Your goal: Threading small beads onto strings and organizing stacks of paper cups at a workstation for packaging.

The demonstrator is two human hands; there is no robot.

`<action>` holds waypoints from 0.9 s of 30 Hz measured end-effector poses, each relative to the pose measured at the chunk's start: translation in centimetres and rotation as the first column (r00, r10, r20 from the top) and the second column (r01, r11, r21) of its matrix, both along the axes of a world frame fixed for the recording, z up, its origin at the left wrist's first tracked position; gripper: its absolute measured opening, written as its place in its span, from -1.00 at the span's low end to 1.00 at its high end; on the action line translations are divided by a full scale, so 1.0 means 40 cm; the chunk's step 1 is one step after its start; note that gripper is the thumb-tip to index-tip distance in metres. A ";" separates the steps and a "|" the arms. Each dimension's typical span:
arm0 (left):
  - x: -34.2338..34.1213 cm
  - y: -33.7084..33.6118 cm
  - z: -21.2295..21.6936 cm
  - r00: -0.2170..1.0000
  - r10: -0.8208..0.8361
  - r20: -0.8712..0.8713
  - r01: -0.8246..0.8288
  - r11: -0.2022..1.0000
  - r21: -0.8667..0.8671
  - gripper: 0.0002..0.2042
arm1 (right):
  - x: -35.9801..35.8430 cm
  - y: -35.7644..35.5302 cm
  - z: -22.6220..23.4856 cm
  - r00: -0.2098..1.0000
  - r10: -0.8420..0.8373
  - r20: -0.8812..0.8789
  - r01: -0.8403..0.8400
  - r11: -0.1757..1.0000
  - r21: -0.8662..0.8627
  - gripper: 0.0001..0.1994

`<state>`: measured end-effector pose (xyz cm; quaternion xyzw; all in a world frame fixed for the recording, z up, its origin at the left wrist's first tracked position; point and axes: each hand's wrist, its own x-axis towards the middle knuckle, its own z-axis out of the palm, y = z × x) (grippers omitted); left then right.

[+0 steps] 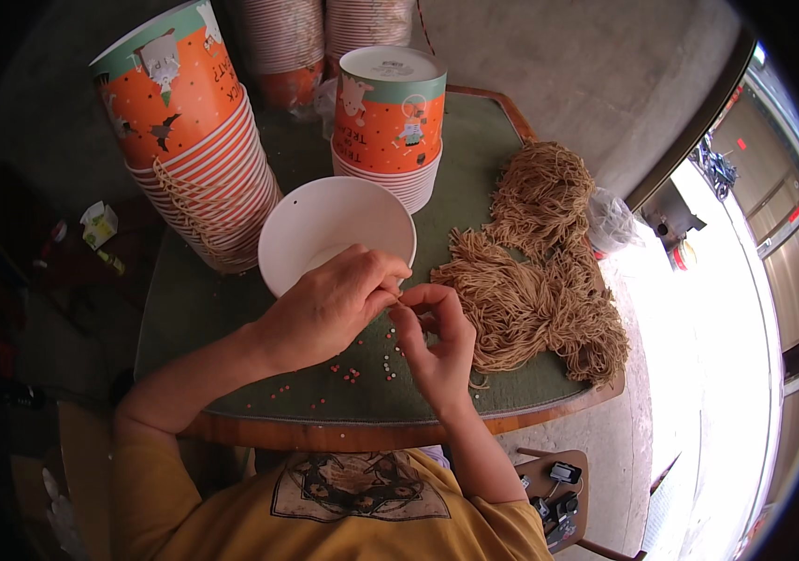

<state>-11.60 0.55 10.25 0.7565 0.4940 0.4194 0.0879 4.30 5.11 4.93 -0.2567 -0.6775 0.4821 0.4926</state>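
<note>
In the head view, the white bucket (pixel 338 217) sits mouth-up on the green table (pixel 175 327), just beyond the hands, probably put there so that its rim is easy to reach; a small dark hole shows near the rim on its left side. The left hand (pixel 329 292) lies across the bucket's near edge, though I cannot tell whether it rests there. Its thumb and forefinger are pressed together. The right hand (pixel 439 351) comes up just right of the bucket's near side, thumb and forefinger bent to meet the left fingertips, other fingers curled. The two seem to share a fine pinch, as a small, thin thing would need; what lies between the tips is too small to tell.

Right of the bucket lies a heap of tan cord (pixel 525 313), likely kept there for the right hand to draw from. Left of it leans a tall stack of orange buckets (pixel 198 122), upside down and nested, presumably to save room, with cord loops (pixel 186 201) along its side. Behind it stands a shorter stack (pixel 390 126), also inverted. Small orange and white dots (pixel 352 376) lie scattered in front of it.
</note>
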 end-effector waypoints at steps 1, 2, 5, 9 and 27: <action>-0.001 0.000 0.003 0.999 0.007 -0.038 -0.006 1.000 0.018 -0.65 | 0.000 0.002 0.000 1.000 0.000 0.000 0.000 1.000 0.000 -0.92; -0.001 0.000 0.005 0.997 0.014 -0.075 -0.011 0.999 0.036 -0.65 | 0.001 0.004 0.000 0.998 -0.037 0.052 0.034 0.997 0.065 -0.90; 0.004 0.003 0.009 0.999 0.001 -0.048 0.001 0.999 0.044 -0.65 | 0.001 0.007 -0.004 0.998 -0.010 0.057 0.012 0.999 -0.030 -0.89; 0.006 0.003 0.016 0.997 0.004 -0.076 -0.001 0.999 0.035 -0.67 | 0.000 0.007 0.004 0.988 0.132 -0.075 -0.148 0.951 -0.273 -0.89; -0.009 -0.009 0.024 0.993 0.075 -0.092 -0.087 0.987 -0.135 -0.93 | -0.003 -0.017 0.006 0.965 0.243 -0.098 -0.262 0.871 -0.415 -0.87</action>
